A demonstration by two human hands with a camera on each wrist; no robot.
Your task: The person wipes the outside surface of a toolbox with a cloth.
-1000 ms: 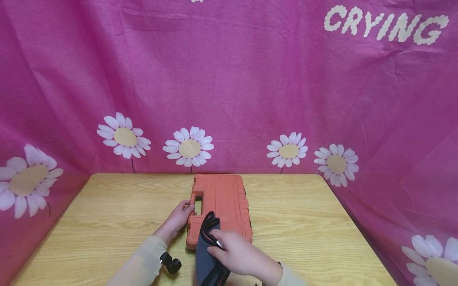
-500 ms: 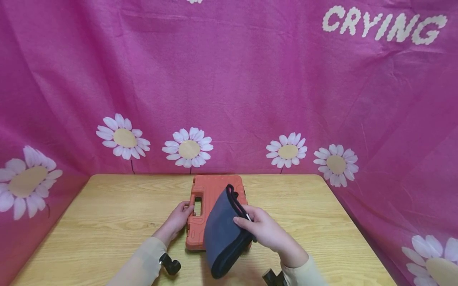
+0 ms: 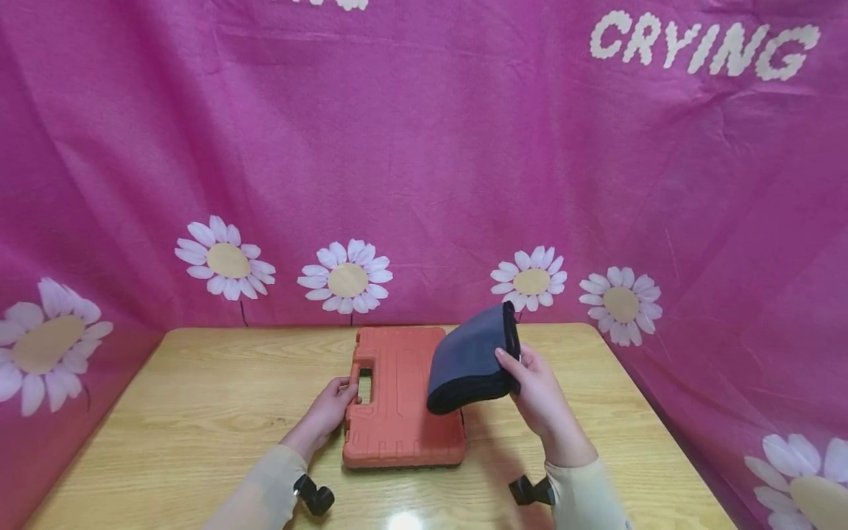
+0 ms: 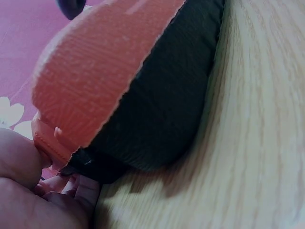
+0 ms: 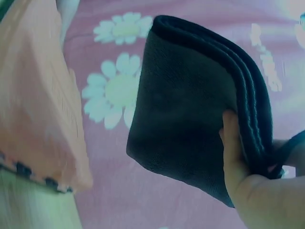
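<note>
An orange-red plastic carrying case (image 3: 400,427) with a black lower half (image 4: 162,95) lies flat on the table. My left hand (image 3: 326,414) grips its handle at the left side, fingers curled round it in the left wrist view. Above the case's right edge, in the air, hangs a folded grey-blue cloth (image 3: 467,355) with thick black edging. My right hand (image 3: 545,405) pinches the cloth at its right edge, thumb on the near face. In the right wrist view the cloth's stacked layers (image 5: 248,90) show, while the fingertips behind it are hidden.
The wooden table (image 3: 238,412) reaches back to a pink curtain (image 3: 424,162) printed with white daisies and lettering. Curtain also hangs at both sides. Black camera mounts (image 3: 314,496) stick out from the wrists.
My right hand has carried the folded cloth from the case's near edge up and to the right, turning it so its grey-blue face shows. The left hand stays on the handle.
</note>
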